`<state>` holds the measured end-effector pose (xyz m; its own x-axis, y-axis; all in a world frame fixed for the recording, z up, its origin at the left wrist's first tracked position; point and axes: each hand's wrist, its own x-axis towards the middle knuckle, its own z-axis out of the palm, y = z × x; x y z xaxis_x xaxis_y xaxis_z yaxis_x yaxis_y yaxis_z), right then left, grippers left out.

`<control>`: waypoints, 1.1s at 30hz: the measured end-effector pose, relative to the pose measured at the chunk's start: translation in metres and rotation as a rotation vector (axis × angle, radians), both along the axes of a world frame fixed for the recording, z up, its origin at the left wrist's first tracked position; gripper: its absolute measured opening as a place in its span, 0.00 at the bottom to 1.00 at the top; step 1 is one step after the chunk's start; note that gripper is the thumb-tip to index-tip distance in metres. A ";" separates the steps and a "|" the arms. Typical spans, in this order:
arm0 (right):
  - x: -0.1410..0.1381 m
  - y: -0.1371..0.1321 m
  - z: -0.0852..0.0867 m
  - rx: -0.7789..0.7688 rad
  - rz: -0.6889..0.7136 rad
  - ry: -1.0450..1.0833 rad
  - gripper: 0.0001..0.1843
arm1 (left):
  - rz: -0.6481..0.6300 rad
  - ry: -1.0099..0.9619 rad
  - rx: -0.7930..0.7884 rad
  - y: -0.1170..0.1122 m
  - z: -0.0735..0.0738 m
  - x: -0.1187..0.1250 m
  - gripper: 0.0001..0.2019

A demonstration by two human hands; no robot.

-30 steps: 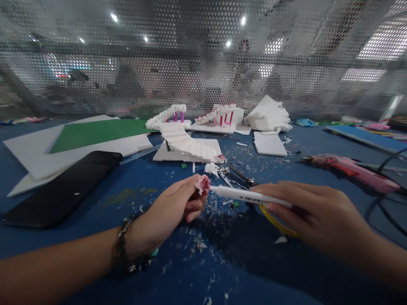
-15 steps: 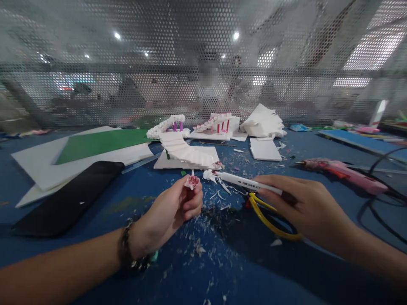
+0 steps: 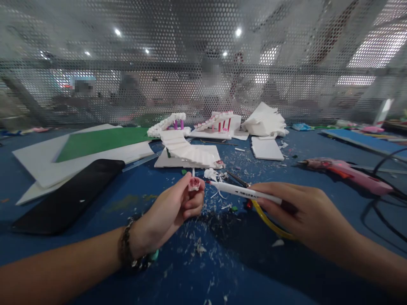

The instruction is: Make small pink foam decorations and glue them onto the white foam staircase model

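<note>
My left hand (image 3: 178,203) is closed on a small white piece with a red-stained face (image 3: 194,184), pinched between thumb and fingers. A thin white stick (image 3: 193,172) shows just above it. In my right hand (image 3: 295,207) lies a white marker pen (image 3: 238,189), its red tip pointing left, a little to the right of the small piece and apart from it. Under the right hand is a yellow-handled tool (image 3: 273,223), partly covered. Beyond both hands stands a white curved stair model (image 3: 187,150) on a white board, with a reddish patch at its lower end.
A pink glue gun (image 3: 346,171) with a black cable lies at right. At left are a black flat object (image 3: 70,197) and a green sheet (image 3: 101,143) on white sheets. Two more stair models, a white block (image 3: 267,148) and foam scraps (image 3: 200,248) are on the blue table.
The marker has dropped slightly, its tip coming down and left, closer to the small piece. My left hand has barely moved; the view has shifted a little.
</note>
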<state>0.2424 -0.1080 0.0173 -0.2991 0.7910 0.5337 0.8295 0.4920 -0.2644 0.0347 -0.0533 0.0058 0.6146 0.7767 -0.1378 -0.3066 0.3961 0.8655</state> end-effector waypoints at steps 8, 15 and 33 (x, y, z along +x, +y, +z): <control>-0.002 0.001 0.002 -0.006 -0.006 -0.010 0.11 | 0.095 0.000 -0.032 0.000 -0.002 0.001 0.15; -0.003 -0.001 0.007 -0.025 0.046 -0.034 0.10 | 0.131 0.062 0.012 -0.003 0.000 0.002 0.15; -0.002 -0.002 0.005 -0.057 0.083 -0.046 0.09 | 0.232 0.139 -0.040 -0.004 0.004 0.007 0.13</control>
<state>0.2409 -0.1098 0.0221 -0.3878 0.7912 0.4729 0.7986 0.5446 -0.2563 0.0421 -0.0573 0.0102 0.3937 0.8868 -0.2420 -0.2725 0.3640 0.8906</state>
